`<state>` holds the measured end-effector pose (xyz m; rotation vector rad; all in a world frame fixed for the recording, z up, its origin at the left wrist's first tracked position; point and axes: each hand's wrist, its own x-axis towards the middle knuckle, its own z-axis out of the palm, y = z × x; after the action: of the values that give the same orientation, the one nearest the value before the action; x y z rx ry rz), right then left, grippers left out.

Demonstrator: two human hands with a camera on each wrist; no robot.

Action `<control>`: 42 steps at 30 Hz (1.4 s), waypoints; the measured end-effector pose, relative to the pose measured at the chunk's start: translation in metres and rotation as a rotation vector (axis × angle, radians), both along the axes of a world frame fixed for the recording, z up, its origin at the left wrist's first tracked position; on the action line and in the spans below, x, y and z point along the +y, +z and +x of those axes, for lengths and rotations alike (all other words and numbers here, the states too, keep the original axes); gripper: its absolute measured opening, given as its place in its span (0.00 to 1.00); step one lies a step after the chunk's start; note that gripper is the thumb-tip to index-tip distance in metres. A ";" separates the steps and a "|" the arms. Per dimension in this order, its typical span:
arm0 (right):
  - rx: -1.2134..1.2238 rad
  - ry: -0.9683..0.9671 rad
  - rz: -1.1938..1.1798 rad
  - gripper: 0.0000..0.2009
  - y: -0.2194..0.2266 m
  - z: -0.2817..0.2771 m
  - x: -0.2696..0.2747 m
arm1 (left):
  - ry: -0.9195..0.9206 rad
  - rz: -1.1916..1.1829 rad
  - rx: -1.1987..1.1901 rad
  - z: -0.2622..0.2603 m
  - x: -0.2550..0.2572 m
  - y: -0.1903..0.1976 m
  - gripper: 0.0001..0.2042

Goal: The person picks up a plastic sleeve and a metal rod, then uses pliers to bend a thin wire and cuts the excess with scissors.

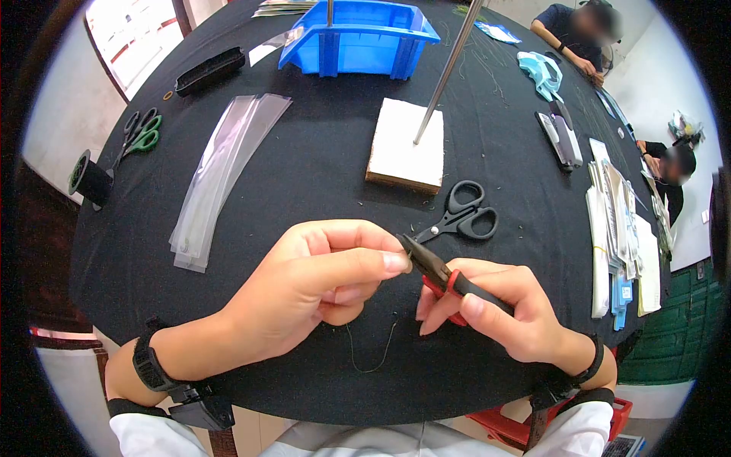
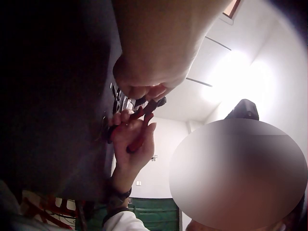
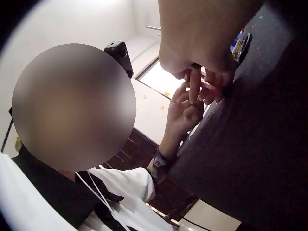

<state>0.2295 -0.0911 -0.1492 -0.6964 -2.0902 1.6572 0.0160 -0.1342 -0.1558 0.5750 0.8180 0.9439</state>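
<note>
In the head view the right hand [image 1: 518,308] grips pliers [image 1: 430,266] with red and black handles, their dark tip pointing up and left. That tip meets the fingertips of the left hand [image 1: 327,278], whose thumb and forefinger pinch something small and thin, mostly hidden. A thin wire [image 1: 371,371] curves in a U shape below the two hands. Black scissors [image 1: 464,217] lie just beyond the pliers. The left wrist view shows the red handles [image 2: 139,137] in the right hand [image 2: 142,149]; in the right wrist view the left hand [image 3: 183,115] appears beyond the right.
A blue bin [image 1: 358,46], a white block [image 1: 407,145] with a metal rod, clear plastic strips [image 1: 225,179], a black spool [image 1: 91,181], green-handled scissors [image 1: 142,135], a stapler [image 1: 562,137] and paper bundles [image 1: 617,221] lie around. Two people sit across at the right.
</note>
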 end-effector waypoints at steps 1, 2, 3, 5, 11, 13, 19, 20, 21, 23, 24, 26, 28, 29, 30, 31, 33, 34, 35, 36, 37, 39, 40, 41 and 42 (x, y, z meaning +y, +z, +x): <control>-0.014 -0.014 0.007 0.19 0.000 0.000 -0.001 | -0.006 0.001 -0.005 0.000 0.000 0.000 0.04; -0.032 -0.016 0.025 0.19 0.001 0.000 -0.001 | -0.012 0.003 -0.010 0.000 0.000 0.000 0.04; -0.049 -0.017 0.044 0.19 0.003 0.000 -0.001 | -0.018 0.004 -0.016 -0.001 0.000 0.000 0.04; -0.074 -0.033 0.077 0.19 0.004 0.000 -0.002 | 0.020 0.022 0.033 0.001 -0.001 0.001 0.05; -0.122 -0.127 0.210 0.09 0.002 0.001 -0.009 | 0.119 0.097 0.181 0.003 -0.005 0.001 0.05; -0.126 -0.141 0.244 0.08 0.001 -0.002 -0.010 | 0.146 0.114 0.222 0.004 -0.006 0.000 0.05; 0.089 -0.195 0.321 0.06 -0.015 -0.006 -0.008 | 0.194 0.128 0.265 0.003 -0.006 -0.001 0.05; 0.074 -0.198 0.326 0.06 -0.014 -0.006 -0.008 | 0.198 0.124 0.256 0.003 -0.006 0.000 0.05; 0.058 -0.200 0.330 0.06 -0.013 -0.005 -0.008 | 0.201 0.121 0.248 0.002 -0.005 0.000 0.05; -0.014 -0.178 0.329 0.06 -0.007 -0.001 -0.008 | 0.217 0.106 0.236 0.003 -0.005 -0.001 0.05; -0.071 -0.154 0.322 0.06 -0.001 0.003 -0.007 | 0.225 0.099 0.231 0.003 -0.004 -0.001 0.05; -0.118 -0.139 0.318 0.05 0.002 0.009 -0.004 | 0.216 0.083 0.209 0.002 -0.004 0.001 0.05; -0.097 -0.157 0.321 0.05 0.003 0.012 -0.003 | 0.186 0.060 0.196 0.002 -0.004 0.002 0.05; -0.061 -0.208 0.383 0.05 0.002 0.011 -0.002 | 0.161 0.046 0.195 0.002 -0.004 0.002 0.05; -0.025 -0.259 0.445 0.05 -0.001 0.007 -0.002 | 0.134 0.031 0.193 0.003 -0.004 0.002 0.05; 0.012 -0.312 0.507 0.06 -0.003 0.003 -0.002 | 0.095 0.026 0.187 0.004 -0.004 0.001 0.05; 0.008 -0.302 0.556 0.10 -0.002 0.000 -0.002 | 0.013 0.015 0.176 0.006 -0.006 -0.001 0.05; -0.001 -0.275 0.573 0.10 -0.001 -0.001 -0.002 | -0.014 0.006 0.179 0.007 -0.007 0.000 0.05; -0.010 -0.246 0.588 0.11 -0.001 -0.001 -0.002 | -0.034 0.000 0.180 0.007 -0.007 0.001 0.05; 0.022 -0.249 0.535 0.12 -0.003 -0.002 -0.003 | -0.053 -0.006 0.180 0.008 -0.007 0.001 0.05; 0.031 -0.224 0.517 0.11 -0.004 -0.001 -0.003 | -0.069 -0.014 0.181 0.008 -0.008 0.001 0.05; 0.048 -0.175 0.481 0.11 -0.004 -0.001 -0.002 | -0.079 -0.010 0.187 0.010 -0.008 0.001 0.05; 0.065 -0.176 0.414 0.08 -0.004 -0.002 -0.002 | -0.085 0.002 0.200 0.011 -0.008 0.002 0.05; 0.068 -0.178 0.402 0.08 -0.004 -0.003 -0.002 | -0.092 0.013 0.214 0.012 -0.008 0.002 0.05; 0.070 -0.179 0.392 0.08 -0.004 -0.003 -0.002 | -0.088 0.040 0.225 0.012 -0.008 0.002 0.05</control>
<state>0.2265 -0.0932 -0.1536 -0.6604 -2.1434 1.1159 0.0279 -0.1424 -0.1538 0.7558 0.9676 0.8255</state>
